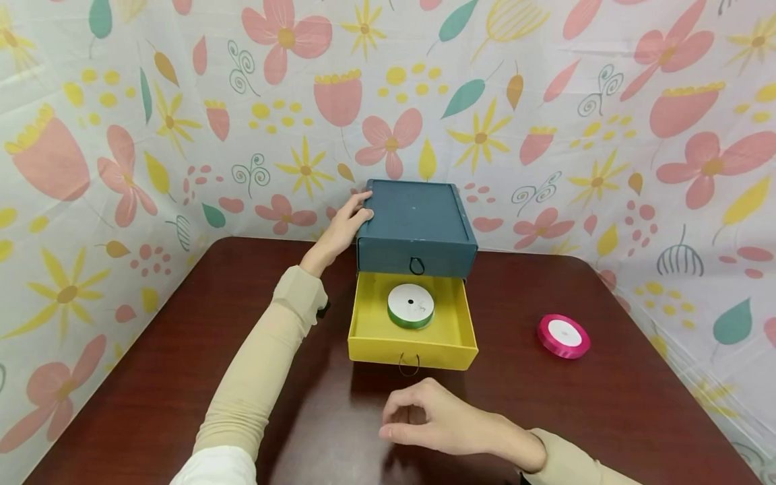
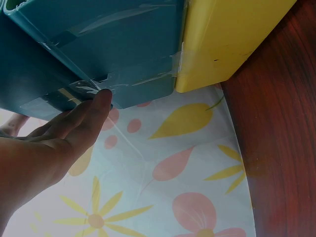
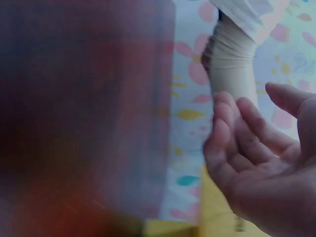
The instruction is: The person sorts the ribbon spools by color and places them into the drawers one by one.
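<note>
A dark teal drawer box (image 1: 418, 209) stands at the back of the table, its lower yellow drawer (image 1: 364, 329) pulled out. Inside that drawer lies a spool of green ribbon (image 1: 411, 304) with a white label on top. My left hand (image 1: 341, 232) rests on the box's left upper edge, and the left wrist view has its fingers (image 2: 89, 116) against the teal side. In front of the drawer's wire ring pull (image 1: 409, 369), my right hand (image 1: 445, 419) hovers with loosely curled fingers and nothing in them; the right wrist view also has this hand (image 3: 261, 163) holding nothing.
A spool of bright pink ribbon (image 1: 564, 336) lies flat to the right of the drawer on the dark red-brown table (image 1: 291, 417). The upper teal drawer, with a dark ring pull (image 1: 416, 266), is closed. A flower-print cloth (image 1: 388, 81) hangs behind the table.
</note>
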The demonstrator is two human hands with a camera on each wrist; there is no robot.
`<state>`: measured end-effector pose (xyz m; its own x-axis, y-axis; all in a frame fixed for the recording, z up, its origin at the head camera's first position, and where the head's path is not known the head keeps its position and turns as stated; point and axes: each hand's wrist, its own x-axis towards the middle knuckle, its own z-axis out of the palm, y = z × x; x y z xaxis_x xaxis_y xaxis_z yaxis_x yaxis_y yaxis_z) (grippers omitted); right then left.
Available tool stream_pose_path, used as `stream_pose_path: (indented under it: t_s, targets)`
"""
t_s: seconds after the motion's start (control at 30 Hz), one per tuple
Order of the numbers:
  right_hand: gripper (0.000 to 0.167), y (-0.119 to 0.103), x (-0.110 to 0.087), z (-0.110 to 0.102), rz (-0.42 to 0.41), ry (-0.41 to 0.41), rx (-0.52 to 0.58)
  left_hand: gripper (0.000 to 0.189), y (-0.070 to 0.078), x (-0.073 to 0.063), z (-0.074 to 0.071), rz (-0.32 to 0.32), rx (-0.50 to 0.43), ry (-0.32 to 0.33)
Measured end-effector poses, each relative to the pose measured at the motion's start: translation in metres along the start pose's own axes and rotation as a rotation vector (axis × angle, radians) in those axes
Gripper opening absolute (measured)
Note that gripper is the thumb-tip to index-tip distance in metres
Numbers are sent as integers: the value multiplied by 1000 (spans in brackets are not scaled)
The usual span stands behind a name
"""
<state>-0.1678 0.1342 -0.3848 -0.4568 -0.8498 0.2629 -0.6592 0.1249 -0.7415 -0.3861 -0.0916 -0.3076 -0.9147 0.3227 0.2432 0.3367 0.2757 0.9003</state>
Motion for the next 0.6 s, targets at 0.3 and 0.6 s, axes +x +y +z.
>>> stream_pose_path:
  t_s: [0.3, 0.6]
  targets:
    - [48, 22, -2, 17, 461, -38, 800, 54, 1, 0, 1, 6, -10, -13]
    - [42, 22, 7, 10, 539, 234, 980, 55, -1, -1, -1, 8, -1, 0]
